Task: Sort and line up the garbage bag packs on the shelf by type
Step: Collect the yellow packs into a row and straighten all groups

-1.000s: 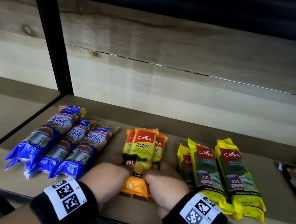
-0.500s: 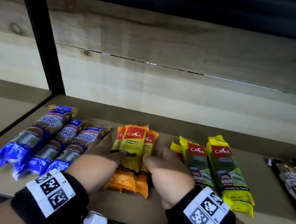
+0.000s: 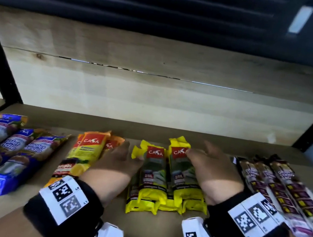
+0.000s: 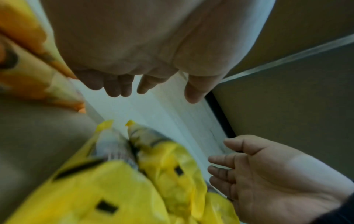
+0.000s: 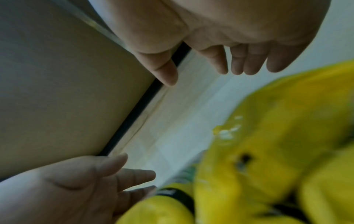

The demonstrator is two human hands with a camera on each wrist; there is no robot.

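Note:
Several yellow garbage bag packs point(image 3: 163, 176) lie side by side mid-shelf, seen blurred from below in the wrist views point(image 4: 118, 189) point(image 5: 268, 151). My left hand point(image 3: 121, 159) is open at their left edge, between them and the orange packs point(image 3: 85, 152). At their right edge my right hand point(image 3: 211, 167) is open too, its thumb by the right pack's red label. Both wrist views show relaxed, spread fingers point(image 4: 122, 87) point(image 5: 237, 65) holding nothing. I cannot tell if either hand touches a pack.
Three blue packs point(image 3: 4, 152) lie in a row at the far left, dark maroon packs point(image 3: 283, 190) at the far right. The wooden shelf point(image 3: 155, 231) has a plank back wall and black posts point(image 3: 1, 66) at both sides; a board sits low overhead.
Both hands have left the orange packs and moved right to either side of the yellow packs. The view has swung right, bringing the maroon packs fully in.

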